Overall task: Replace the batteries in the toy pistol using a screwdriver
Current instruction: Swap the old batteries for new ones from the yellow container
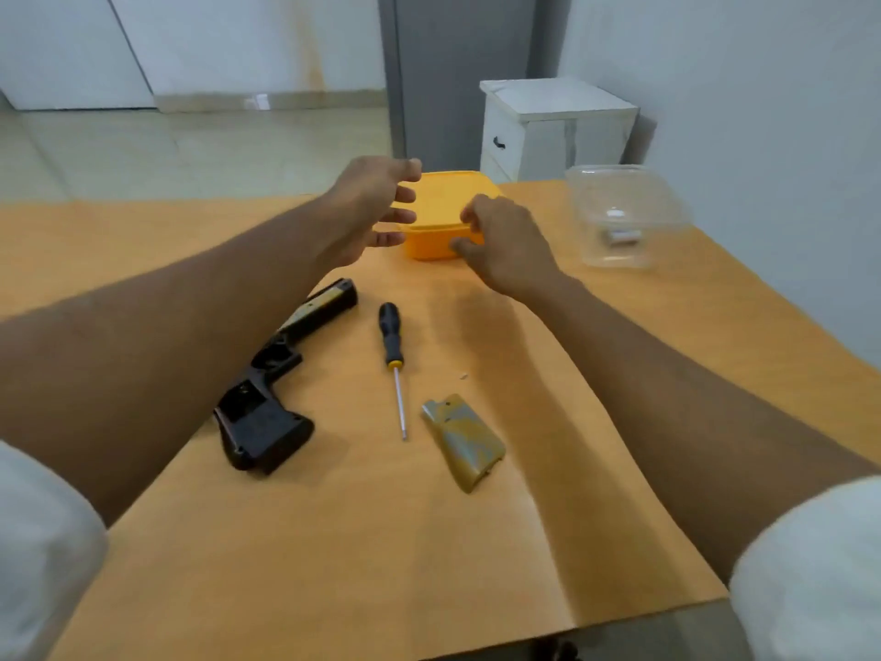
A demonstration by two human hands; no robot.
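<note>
The black toy pistol [276,379] lies on the table with its grip compartment uncovered, partly under my left forearm. Its gold-grey battery cover [463,440] lies to the right, and the screwdriver [394,360] with a black and yellow handle rests between them. Farther back stands a closed yellow box [441,202]. My left hand [376,207] hovers at the box's left side with fingers spread. My right hand [500,243] has its fingers curled at the front right corner of the box's lid.
A clear plastic container [619,217] holding a small pale object stands at the back right of the brown-paper-covered table [357,541]. A tiny white scrap [463,375] lies near the screwdriver. A white cabinet [553,131] stands behind the table.
</note>
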